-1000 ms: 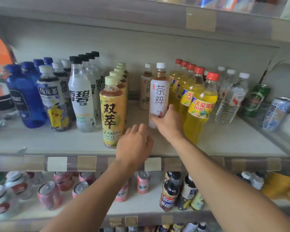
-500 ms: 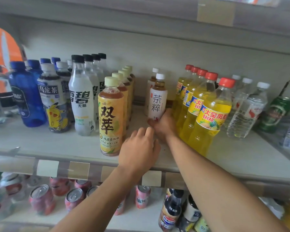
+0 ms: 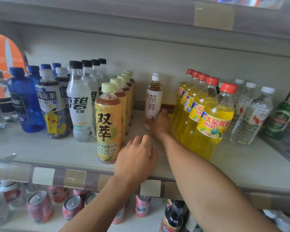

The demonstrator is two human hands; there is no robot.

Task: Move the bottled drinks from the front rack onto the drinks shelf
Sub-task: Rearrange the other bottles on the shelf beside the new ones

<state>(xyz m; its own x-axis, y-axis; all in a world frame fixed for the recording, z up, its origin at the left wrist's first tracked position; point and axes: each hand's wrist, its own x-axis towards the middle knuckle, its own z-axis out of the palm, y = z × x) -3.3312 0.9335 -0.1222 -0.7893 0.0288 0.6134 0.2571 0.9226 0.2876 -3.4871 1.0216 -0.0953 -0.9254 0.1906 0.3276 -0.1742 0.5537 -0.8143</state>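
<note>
White tea bottle (image 3: 153, 104), frame centre: right hand (image 3: 159, 124) grasps its base, seating it deep in its row; left hand (image 3: 136, 158) fingers relaxed, idle on drinks shelf (image 3: 40, 148).

I'm standing in a shop: drinks shelf (image 3: 40, 148) carrying brand-sorted bottle rows (image 3: 206, 104), price tag strips (image 3: 150, 188) lining its edge, cans (image 3: 40, 206) sitting below.

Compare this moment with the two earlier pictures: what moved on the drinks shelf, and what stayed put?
The right hand, gripping the white tea bottle low down, has pushed it back along the shelf, close behind which another white-capped bottle stands. The grip has not let go. The left hand still hovers over the shelf's front, holding nothing. The yellow tea row and the pineapple drinks stand as before.
</note>
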